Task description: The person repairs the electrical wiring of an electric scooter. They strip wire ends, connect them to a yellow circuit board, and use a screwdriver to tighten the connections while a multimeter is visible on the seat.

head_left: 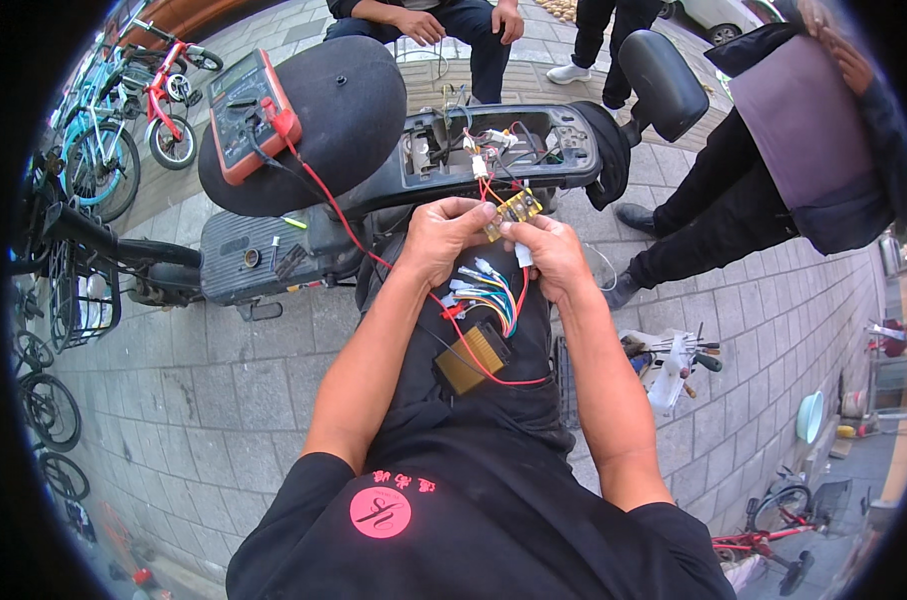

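My left hand (442, 241) and my right hand (557, 252) are closed on a small yellow piece with dark marks (519, 207), pinching it between thumbs and fingers. Its kind is hard to make out. A white connector (524, 256) on red wire hangs beside my right fingers. On my lap rests a gold-coloured finned controller box (472, 358), its bundle of coloured wires (494, 296) fanning out towards white plugs. Just beyond my hands, wires and white connectors (479, 163) come out of the scooter's uncovered compartment (564, 135).
A red-and-grey multimeter (244, 115) lies on the black scooter seat (349, 115); its red lead (346, 225) runs across to my lap. Small parts rest on the footboard (239, 262). Hand tools (684, 355) lie on paving at right. People stand or sit nearby; bicycles (104, 165) line the left.
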Available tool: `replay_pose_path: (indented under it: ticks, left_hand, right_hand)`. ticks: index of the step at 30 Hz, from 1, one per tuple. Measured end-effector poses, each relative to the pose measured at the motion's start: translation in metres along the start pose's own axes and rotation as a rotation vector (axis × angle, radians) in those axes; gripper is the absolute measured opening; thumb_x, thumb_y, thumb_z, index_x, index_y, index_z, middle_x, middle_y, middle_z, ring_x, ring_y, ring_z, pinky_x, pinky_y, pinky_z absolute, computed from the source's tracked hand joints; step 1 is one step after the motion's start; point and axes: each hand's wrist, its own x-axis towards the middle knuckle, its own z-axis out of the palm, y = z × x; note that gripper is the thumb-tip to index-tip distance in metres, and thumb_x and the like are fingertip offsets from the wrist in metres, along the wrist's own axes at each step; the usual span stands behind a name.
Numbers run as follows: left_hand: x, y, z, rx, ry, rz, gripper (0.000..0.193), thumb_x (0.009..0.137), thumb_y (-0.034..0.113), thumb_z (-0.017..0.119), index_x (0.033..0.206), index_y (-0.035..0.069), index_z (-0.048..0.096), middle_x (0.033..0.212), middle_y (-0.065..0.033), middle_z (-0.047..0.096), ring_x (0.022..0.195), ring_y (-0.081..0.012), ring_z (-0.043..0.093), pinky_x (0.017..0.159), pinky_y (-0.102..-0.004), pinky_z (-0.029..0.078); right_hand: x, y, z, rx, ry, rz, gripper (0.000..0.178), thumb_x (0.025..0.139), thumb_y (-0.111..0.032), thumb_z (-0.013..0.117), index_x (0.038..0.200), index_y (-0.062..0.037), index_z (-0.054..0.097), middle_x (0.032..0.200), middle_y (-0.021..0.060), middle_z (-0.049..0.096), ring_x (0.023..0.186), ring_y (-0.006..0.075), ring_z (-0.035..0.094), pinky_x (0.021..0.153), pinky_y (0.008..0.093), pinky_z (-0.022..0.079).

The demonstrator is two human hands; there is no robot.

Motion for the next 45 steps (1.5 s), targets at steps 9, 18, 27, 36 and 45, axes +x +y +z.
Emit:
replay_pose_path:
  ticks: [9, 18, 27, 36, 45]
  left_hand:
    - [0.003, -0.007, 0.007, 0.224, 0.061, 0.102, 0.023, 0.098, 0.019, 0.088, 0.109, 0.000, 0.081, 0.098, -0.0042, 0.079, 0.085, -0.0102, 0.072, 0.075, -0.0267, 0.060]
    - [0.002, -0.006, 0.006, 0.165, 0.071, 0.063, 0.024, 0.097, 0.019, 0.089, 0.109, 0.000, 0.082, 0.096, -0.0039, 0.079, 0.082, -0.0098, 0.070, 0.074, -0.0255, 0.057]
    - [0.003, -0.003, 0.003, -0.083, -0.003, -0.043, 0.018, 0.101, 0.012, 0.083, 0.110, -0.002, 0.079, 0.103, -0.0108, 0.081, 0.093, -0.0205, 0.079, 0.085, -0.0362, 0.067]
    - [0.002, -0.004, 0.007, -0.091, 0.003, -0.037, 0.019, 0.099, 0.013, 0.085, 0.106, -0.004, 0.078, 0.099, -0.0123, 0.080, 0.085, -0.0216, 0.078, 0.076, -0.0368, 0.067]
    - [0.005, -0.010, 0.004, -0.015, 0.064, -0.019, 0.022, 0.099, 0.013, 0.086, 0.109, -0.005, 0.079, 0.098, -0.0118, 0.080, 0.081, -0.0193, 0.077, 0.074, -0.0344, 0.066]
  right_hand:
    - [-0.004, -0.001, -0.002, 0.008, -0.005, 0.000, 0.022, 0.094, -0.020, 0.084, 0.106, -0.0039, 0.075, 0.085, -0.0005, 0.072, 0.060, 0.0053, 0.059, 0.045, 0.0240, 0.037]
    - [-0.002, 0.000, -0.004, -0.002, -0.040, -0.016, 0.022, 0.094, -0.019, 0.084, 0.108, -0.0051, 0.075, 0.086, -0.0006, 0.073, 0.062, 0.0065, 0.060, 0.047, 0.0248, 0.040]
    - [0.002, 0.001, -0.005, 0.011, -0.054, -0.029, 0.020, 0.095, -0.017, 0.083, 0.108, -0.0042, 0.074, 0.087, 0.0000, 0.073, 0.065, 0.0069, 0.062, 0.051, 0.0249, 0.042]
    - [-0.004, -0.007, -0.003, 0.010, -0.083, -0.030, 0.022, 0.096, -0.011, 0.083, 0.112, -0.0019, 0.072, 0.091, 0.0025, 0.073, 0.077, 0.0098, 0.066, 0.068, 0.0257, 0.050]
    - [-0.008, -0.007, 0.017, -0.188, 0.105, -0.111, 0.012, 0.091, -0.015, 0.077, 0.093, -0.0030, 0.074, 0.082, -0.0005, 0.069, 0.067, 0.0077, 0.057, 0.057, 0.0280, 0.042]
